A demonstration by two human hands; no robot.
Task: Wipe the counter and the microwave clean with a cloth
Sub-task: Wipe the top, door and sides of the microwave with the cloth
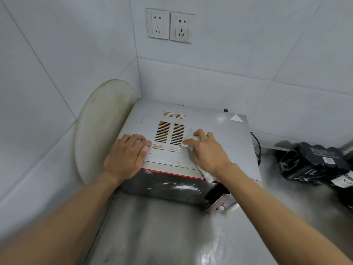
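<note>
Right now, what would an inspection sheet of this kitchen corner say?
Surface: steel counter, streaky and smeared.
Job's things: microwave, with rusty vent slots, specks on top and white smears on its front; white cloth on its top.
Clutter: black wrapped pack on the counter to the right; round cream board leaning at the left.
Hands: left hand rests flat on the microwave; right hand holds the cloth beside the vents.
Cables: black cable behind the microwave.
Surroundings: white tiled walls; wall sockets, nothing plugged in.
</note>
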